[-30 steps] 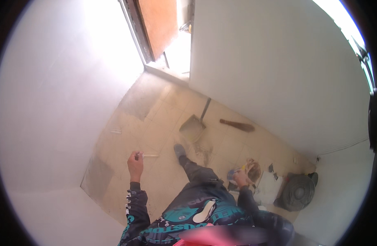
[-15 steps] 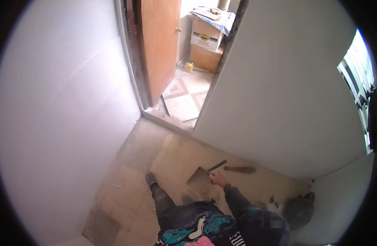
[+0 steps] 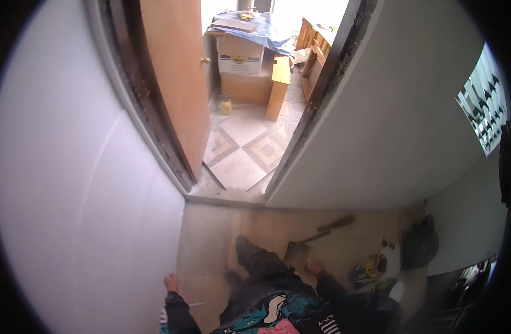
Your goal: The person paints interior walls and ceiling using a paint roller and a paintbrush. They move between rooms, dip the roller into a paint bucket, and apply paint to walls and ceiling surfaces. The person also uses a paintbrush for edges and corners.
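Indoors, dustpan on tan floor, pale walls.

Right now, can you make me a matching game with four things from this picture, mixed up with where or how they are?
1. Dustpan
2. Door
3. Bottle
4. Blue sheet

A. draped over the cardboard box
B. standing open
C. next to the right hand in the picture
D. yellow, on the patterned floor

Pairs: 1-C, 2-B, 3-D, 4-A
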`<state>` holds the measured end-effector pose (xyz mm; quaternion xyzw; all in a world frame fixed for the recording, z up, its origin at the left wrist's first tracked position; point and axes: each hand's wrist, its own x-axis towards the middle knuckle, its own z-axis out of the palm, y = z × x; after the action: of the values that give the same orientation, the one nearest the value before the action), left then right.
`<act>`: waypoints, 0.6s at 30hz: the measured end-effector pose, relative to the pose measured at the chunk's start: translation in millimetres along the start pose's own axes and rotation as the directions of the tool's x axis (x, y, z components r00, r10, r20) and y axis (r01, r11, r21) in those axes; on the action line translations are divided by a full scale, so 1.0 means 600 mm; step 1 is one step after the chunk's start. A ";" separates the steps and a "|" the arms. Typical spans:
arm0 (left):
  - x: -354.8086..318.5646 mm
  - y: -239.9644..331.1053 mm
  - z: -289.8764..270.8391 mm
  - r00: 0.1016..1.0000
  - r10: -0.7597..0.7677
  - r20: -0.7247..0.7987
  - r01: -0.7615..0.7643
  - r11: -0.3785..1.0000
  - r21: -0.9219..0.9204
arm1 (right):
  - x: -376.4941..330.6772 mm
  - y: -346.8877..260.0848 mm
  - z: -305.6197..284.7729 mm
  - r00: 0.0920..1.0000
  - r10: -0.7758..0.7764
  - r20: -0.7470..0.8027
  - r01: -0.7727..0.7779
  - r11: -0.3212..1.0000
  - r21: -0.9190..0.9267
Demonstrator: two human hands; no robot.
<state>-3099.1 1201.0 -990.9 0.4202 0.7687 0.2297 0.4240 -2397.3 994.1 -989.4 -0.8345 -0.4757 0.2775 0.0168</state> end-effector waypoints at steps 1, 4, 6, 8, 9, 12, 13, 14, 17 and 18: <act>0.099 0.046 -0.057 0.996 0.062 -0.070 -0.061 0.998 0.023 | 0.019 -0.084 -0.014 0.997 0.061 0.037 -0.065 0.990 0.121; 0.319 0.201 -0.073 0.965 0.259 -0.051 -0.263 0.960 -0.097 | 0.090 -0.132 -0.007 0.986 -0.060 0.153 0.050 0.996 0.068; 0.421 0.285 -0.013 0.944 0.325 -0.052 -0.328 0.939 -0.104 | 0.182 -0.137 0.011 0.947 -0.308 0.092 0.305 0.951 0.046; 0.495 0.380 0.058 0.954 0.298 0.035 -0.291 0.946 -0.142 | 0.274 -0.161 -0.002 0.820 -0.554 -0.147 0.568 0.818 0.089; 0.501 0.404 0.104 0.968 0.220 0.117 -0.201 0.967 -0.159 | 0.313 -0.196 -0.019 0.907 -0.373 -0.197 0.411 0.886 0.213; 0.519 0.478 0.180 0.920 0.353 0.171 -0.364 0.931 0.037 | 0.448 -0.389 -0.110 0.971 0.221 0.087 -0.179 0.441 0.879; 0.524 0.498 0.203 0.870 0.456 0.187 -0.481 0.868 0.124 | 0.497 -0.448 -0.162 0.949 0.257 0.181 -0.265 0.346 0.900; 0.538 0.528 0.236 0.799 0.561 0.217 -0.598 0.781 0.180 | 0.542 -0.485 -0.204 0.922 0.291 0.254 -0.331 0.255 0.909; 0.591 0.621 0.335 0.822 0.526 0.220 -0.565 0.801 0.199 | 0.643 -0.559 -0.289 0.946 0.067 -0.318 0.139 0.801 0.582; 0.612 0.674 0.366 0.882 0.396 0.256 -0.430 0.898 0.095 | 0.682 -0.590 -0.329 0.944 0.054 -0.325 0.130 0.846 0.518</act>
<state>-2836.4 1728.2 -990.2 0.6288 0.6217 0.2066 0.4188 -2419.4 1562.8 -901.9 -0.8215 -0.3871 0.2558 0.3313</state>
